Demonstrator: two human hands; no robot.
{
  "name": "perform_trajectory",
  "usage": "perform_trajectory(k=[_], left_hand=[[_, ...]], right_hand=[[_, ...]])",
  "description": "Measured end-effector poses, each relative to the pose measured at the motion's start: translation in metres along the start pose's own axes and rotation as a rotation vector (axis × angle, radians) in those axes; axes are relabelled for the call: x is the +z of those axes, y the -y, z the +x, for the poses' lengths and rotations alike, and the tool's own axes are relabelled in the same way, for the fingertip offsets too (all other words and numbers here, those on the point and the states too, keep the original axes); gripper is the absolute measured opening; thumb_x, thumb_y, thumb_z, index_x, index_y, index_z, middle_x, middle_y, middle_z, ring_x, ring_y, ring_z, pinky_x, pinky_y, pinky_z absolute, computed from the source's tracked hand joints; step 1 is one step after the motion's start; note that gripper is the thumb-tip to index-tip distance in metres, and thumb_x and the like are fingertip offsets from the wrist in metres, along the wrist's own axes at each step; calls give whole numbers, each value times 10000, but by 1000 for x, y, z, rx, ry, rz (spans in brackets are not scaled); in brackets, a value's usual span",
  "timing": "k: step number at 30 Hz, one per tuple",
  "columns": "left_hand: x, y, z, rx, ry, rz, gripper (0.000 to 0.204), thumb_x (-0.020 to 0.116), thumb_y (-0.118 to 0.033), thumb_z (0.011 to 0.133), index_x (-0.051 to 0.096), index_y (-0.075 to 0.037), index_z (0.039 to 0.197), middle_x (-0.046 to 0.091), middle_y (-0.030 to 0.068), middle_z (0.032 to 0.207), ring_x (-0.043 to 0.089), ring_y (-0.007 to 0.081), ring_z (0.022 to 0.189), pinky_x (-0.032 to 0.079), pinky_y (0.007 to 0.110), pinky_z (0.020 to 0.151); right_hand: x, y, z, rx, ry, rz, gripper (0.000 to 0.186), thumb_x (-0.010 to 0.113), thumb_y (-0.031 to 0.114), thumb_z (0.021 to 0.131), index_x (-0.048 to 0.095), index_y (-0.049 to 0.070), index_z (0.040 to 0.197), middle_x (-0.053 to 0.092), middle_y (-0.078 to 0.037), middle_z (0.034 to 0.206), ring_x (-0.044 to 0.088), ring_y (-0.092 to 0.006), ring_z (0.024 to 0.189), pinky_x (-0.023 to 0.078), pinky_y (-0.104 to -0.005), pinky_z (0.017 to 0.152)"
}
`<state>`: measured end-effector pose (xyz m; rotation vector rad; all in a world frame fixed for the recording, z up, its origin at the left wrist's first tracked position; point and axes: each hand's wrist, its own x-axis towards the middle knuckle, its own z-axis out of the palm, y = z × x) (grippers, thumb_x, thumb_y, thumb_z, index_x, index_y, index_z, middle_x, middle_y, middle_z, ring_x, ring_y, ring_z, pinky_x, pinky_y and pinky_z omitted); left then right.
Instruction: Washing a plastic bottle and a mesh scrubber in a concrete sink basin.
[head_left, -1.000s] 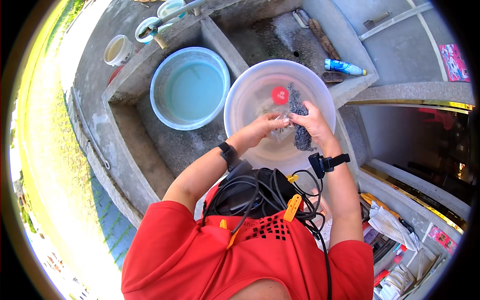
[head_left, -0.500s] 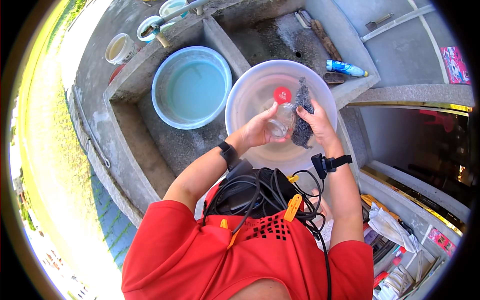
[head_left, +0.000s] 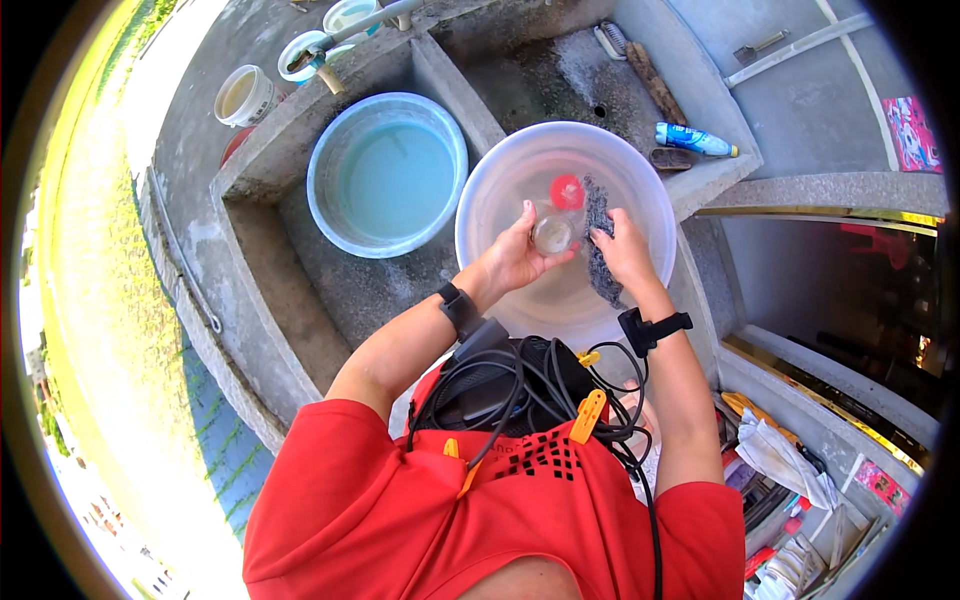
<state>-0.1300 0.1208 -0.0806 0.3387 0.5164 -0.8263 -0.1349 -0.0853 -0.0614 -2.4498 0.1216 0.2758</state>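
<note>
Over a translucent white basin [head_left: 640,165] of cloudy water, my left hand [head_left: 517,250] is closed round a small clear jar [head_left: 553,236], whose round end faces up toward me. My right hand [head_left: 628,250] grips a dark grey mesh scouring cloth [head_left: 598,215] that hangs in a long strip just right of the jar. The two appear slightly apart. A round red lid [head_left: 567,192] lies in the basin, just beyond the jar.
Left of the basin, a light blue tub [head_left: 395,185] of bluish water sits in the concrete sink [head_left: 290,320]. In the far sink compartment are a scrubbing brush [head_left: 610,40] and a long brown stick [head_left: 655,85]. A blue bottle [head_left: 695,138] lies on the right ledge.
The jar has turned so its round end now faces up. My right hand has drawn the scouring cloth slightly away from it, and its fingers now point more inward.
</note>
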Motion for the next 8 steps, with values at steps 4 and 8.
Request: perform_trajectory(k=[4, 8], left_hand=[[-6, 0, 2, 19, -38, -19, 634, 289, -543, 1020, 322, -70, 1443, 441, 199, 1426, 484, 443, 1262, 484, 524, 1011], [-11, 1, 4, 8, 2, -232, 523, 317, -452, 1051, 339, -107, 1442, 426, 125, 1466, 418, 429, 1331, 365, 577, 1098]], right_hand=[[-12, 22, -11, -193, -91, 67, 395, 679, 153, 850, 588, 24, 1212, 615, -227, 1063, 596, -420, 1007, 482, -455, 865], [-19, 49, -28, -257, 13, -85, 497, 706, 168, 829, 575, 65, 1298, 606, -188, 1088, 584, -363, 1063, 477, -413, 891]])
